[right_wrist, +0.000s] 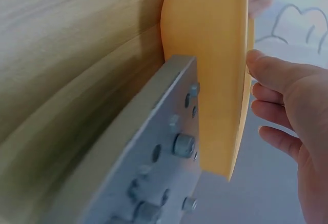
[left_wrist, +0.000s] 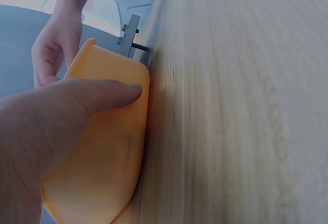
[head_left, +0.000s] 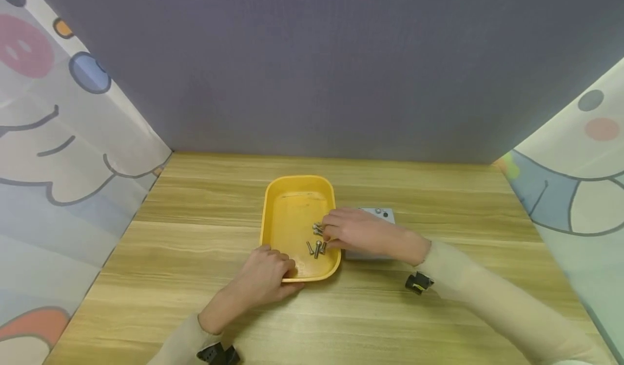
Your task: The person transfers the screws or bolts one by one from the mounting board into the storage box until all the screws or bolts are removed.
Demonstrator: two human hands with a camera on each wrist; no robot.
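A yellow plastic tray (head_left: 294, 210) rests on the table, with several small metal bolts (head_left: 317, 248) lying in its right front part. My left hand (head_left: 267, 273) grips the tray's front left corner, fingers over the rim and thumb along the outer wall, as the left wrist view shows. Over the right rim reaches my right hand (head_left: 358, 229), its bent fingers down among the bolts. In the right wrist view its thumb and fingers (right_wrist: 266, 112) are beside the rim; whether they pinch a bolt I cannot tell.
A grey metal plate (right_wrist: 169, 147) with holes and several bolts (right_wrist: 183, 145) set in it lies right of the tray, partly under my right forearm. The wood-grain table (head_left: 195, 208) ends at a grey back panel (head_left: 317, 72), with cartoon-printed sheets (head_left: 63, 208) at both sides.
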